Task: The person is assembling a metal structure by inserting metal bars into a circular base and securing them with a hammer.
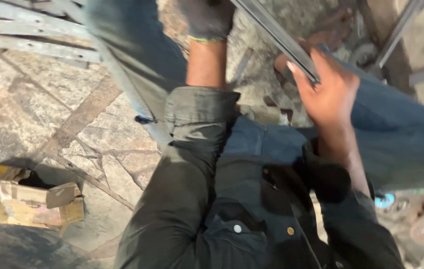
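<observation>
Right hand clamped on a long steel bar

My right hand (329,89) gripped the metal bar (276,37) far right, over my knee; it looked stiff, heavy, sharp-edged. Gloved left hand (207,20): I couldn't tell its grip.

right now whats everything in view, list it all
metal bar: one, grey, long and narrow, slanting across the top centre, under the right hand
metal strips: a few, grey and worn, lying at the top left
cardboard box: one, yellowish brown, torn open, on the floor at the lower left
stone floor: grey-brown slabs with cracks, left half of the view
shirt: one, dark olive with buttons, bottom centre
trousers: blue, over the legs at the right and top left
left hand: in a dark grey glove with a green cuff edge, top centre, what it grips is cut off
right hand: bare, fingers wrapped on the metal bar
</observation>
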